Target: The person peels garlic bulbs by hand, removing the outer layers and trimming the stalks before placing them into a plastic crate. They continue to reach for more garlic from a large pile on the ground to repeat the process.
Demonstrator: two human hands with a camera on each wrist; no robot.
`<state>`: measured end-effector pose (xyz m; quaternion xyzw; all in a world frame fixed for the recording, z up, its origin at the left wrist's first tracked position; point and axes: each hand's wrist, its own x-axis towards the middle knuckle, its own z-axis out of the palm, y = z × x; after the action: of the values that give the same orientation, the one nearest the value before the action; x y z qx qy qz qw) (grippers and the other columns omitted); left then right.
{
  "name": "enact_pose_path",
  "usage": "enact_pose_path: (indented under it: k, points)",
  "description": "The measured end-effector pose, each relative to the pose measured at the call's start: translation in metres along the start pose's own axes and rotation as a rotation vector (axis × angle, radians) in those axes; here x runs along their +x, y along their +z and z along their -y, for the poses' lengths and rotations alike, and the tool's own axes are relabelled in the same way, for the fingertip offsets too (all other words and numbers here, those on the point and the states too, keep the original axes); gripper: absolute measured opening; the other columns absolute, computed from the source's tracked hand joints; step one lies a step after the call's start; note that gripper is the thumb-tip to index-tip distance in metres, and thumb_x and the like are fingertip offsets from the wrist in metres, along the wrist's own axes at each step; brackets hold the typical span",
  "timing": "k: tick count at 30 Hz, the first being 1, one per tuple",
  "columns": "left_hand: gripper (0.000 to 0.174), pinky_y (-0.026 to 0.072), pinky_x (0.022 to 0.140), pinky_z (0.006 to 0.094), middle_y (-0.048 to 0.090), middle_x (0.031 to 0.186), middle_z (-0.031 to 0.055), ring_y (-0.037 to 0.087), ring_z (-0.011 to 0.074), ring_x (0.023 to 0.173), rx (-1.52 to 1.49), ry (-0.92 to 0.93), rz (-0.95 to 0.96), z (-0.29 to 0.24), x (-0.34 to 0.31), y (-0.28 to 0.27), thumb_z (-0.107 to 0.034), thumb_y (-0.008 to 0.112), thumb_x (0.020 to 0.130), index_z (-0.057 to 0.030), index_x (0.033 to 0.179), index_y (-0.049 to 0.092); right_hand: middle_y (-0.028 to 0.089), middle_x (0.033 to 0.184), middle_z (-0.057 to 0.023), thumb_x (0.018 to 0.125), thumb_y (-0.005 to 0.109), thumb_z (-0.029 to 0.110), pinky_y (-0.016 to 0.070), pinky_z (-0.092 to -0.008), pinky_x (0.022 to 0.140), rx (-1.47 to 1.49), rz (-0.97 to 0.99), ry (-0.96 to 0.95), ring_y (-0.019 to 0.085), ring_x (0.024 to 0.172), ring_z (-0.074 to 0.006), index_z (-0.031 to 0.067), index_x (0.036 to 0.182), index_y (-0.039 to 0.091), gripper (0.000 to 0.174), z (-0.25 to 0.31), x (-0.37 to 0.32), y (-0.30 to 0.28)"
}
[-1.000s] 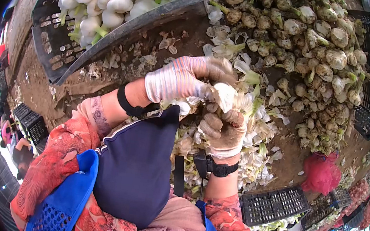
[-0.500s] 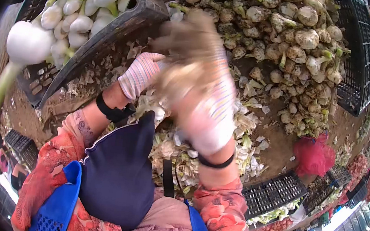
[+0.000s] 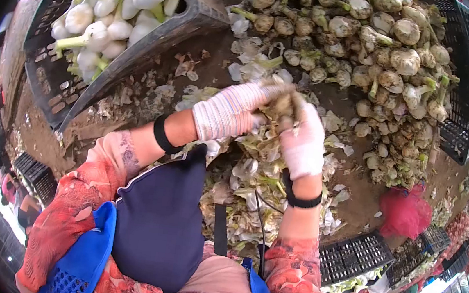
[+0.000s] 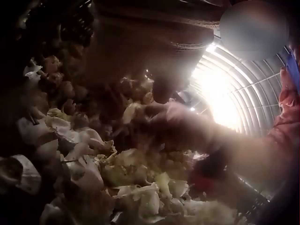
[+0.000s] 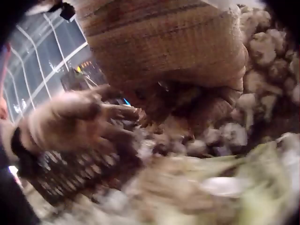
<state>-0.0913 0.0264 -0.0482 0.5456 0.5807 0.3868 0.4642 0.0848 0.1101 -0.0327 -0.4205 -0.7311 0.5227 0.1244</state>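
My left hand (image 3: 269,96), in a striped glove, and my right hand (image 3: 297,121), in a pale glove, meet over a heap of peelings. Between them they grip a dirty, unpeeled bulb (image 3: 282,104) with brown roots. A black crate (image 3: 50,74) at the upper left holds several peeled white bulbs (image 3: 124,9) with green stems. A big pile of unpeeled bulbs (image 3: 375,52) lies just beyond the hands. Both wrist views are blurred: the left wrist view shows the right hand (image 4: 180,125), and the right wrist view shows the left hand (image 5: 77,117).
Loose skins and leaves (image 3: 247,183) cover the ground in front of my lap. A red mesh bag (image 3: 405,211) lies at the right. Black crates stand at the far right (image 3: 467,87) and lower right (image 3: 353,256). My dark apron and patterned sleeves fill the foreground.
A second ago both hands held a peeled white bulb. It then flew left toward the crate while my right hand swept up to the pile. Now both hands hold a dirty bulb.
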Motion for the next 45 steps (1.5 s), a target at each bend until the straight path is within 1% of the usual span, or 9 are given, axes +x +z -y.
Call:
enact_pose_path:
  k: [3,7,12,18,22,26,37,42,45]
  points:
    - [0.073,0.0424,0.106,0.0323,0.057,0.129,0.0118,0.054,0.0239,0.123,-0.147,-0.027,0.067,-0.014,-0.010,-0.004,0.001,0.071,0.078,-0.0062,0.146,0.043,0.065,0.110,-0.0141,0.082,0.055,-0.003,0.0539,-0.0322,0.080,-0.274,-0.087,-0.205,0.066,0.090,-0.0235,0.0018,0.130,0.058,0.048,0.023,-0.018,0.004]
    - [0.067,0.0538,0.072,0.0251,0.063,0.119,0.0082,0.064,0.0123,0.088,-0.984,-0.347,-0.159,-0.045,-0.019,-0.018,0.003,0.072,0.079,-0.0036,0.139,0.046,0.063,0.117,-0.0119,0.086,0.054,-0.001,0.0521,-0.0215,0.063,0.682,-0.260,0.216,0.064,0.080,-0.0114,-0.0024,0.145,0.040,0.060,0.045,-0.031,0.001]
    - [0.066,0.0552,0.086,0.0304,0.064,0.121,0.0102,0.063,0.0156,0.106,-0.859,-0.340,-0.164,-0.052,-0.028,-0.016,0.008,0.076,0.078,-0.0022,0.137,0.049,0.063,0.116,-0.0062,0.079,0.084,0.034,0.0513,-0.0248,0.080,1.022,-0.104,0.223,0.061,0.090,-0.0113,-0.0033,0.140,0.045,0.081,0.061,-0.040,0.019]
    - [0.062,0.0507,0.098,0.0378,0.065,0.125,0.0061,0.060,0.0201,0.115,-0.085,0.068,-0.083,-0.063,-0.031,-0.024,0.002,0.081,0.076,-0.0118,0.132,0.057,0.066,0.113,-0.0070,0.084,0.079,0.026,0.0508,-0.0278,0.088,1.020,-0.107,0.283,0.062,0.099,-0.0137,-0.0034,0.131,0.056,0.060,0.064,-0.043,0.032]
    - [0.062,0.0534,0.094,0.0363,0.064,0.127,0.0089,0.062,0.0206,0.113,-0.062,0.075,-0.082,-0.058,-0.036,-0.023,0.002,0.081,0.075,-0.0102,0.131,0.057,0.067,0.115,-0.0091,0.088,0.073,0.020,0.0509,-0.0284,0.089,1.060,-0.057,0.317,0.064,0.100,-0.0150,-0.0029,0.131,0.056,0.051,0.062,-0.048,0.029]
    - [0.059,0.0567,0.088,0.0327,0.063,0.127,0.0124,0.064,0.0210,0.110,-0.734,-0.234,-0.030,-0.065,-0.039,-0.025,-0.002,0.080,0.078,-0.0050,0.131,0.055,0.068,0.115,-0.0092,0.089,0.072,0.019,0.0507,-0.0289,0.089,1.139,0.032,0.338,0.064,0.101,-0.0153,-0.0030,0.128,0.058,0.047,0.055,-0.050,0.023]
    - [0.058,0.0552,0.066,0.0254,0.069,0.101,0.0068,0.067,0.0129,0.076,-0.775,-0.456,-0.109,-0.057,-0.040,-0.027,-0.043,0.058,0.098,0.0001,0.136,0.051,0.067,0.110,-0.0045,0.094,0.065,0.009,0.0488,-0.0254,0.087,0.793,-0.182,0.202,0.062,0.097,-0.0118,0.0002,0.113,0.065,0.022,0.048,-0.040,0.028]
    - [0.060,0.0503,0.093,0.0274,0.062,0.120,0.0049,0.059,0.0129,0.107,-0.840,-0.366,-0.127,-0.065,-0.034,-0.024,-0.001,0.072,0.084,-0.0027,0.139,0.050,0.064,0.101,-0.0120,0.086,0.060,-0.003,0.0486,-0.0346,0.089,0.061,-0.280,-0.241,0.063,0.095,-0.0252,0.0035,0.105,0.067,0.022,0.046,-0.036,0.025]
    - [0.071,0.0517,0.092,0.0284,0.062,0.122,0.0051,0.060,0.0130,0.108,-0.711,-0.475,0.016,-0.056,-0.032,-0.034,-0.012,0.080,0.081,-0.0038,0.143,0.046,0.064,0.099,-0.0109,0.084,0.056,-0.006,0.0492,-0.0342,0.086,0.041,-0.267,-0.314,0.062,0.092,-0.0237,0.0022,0.102,0.066,0.022,0.049,-0.036,0.023]
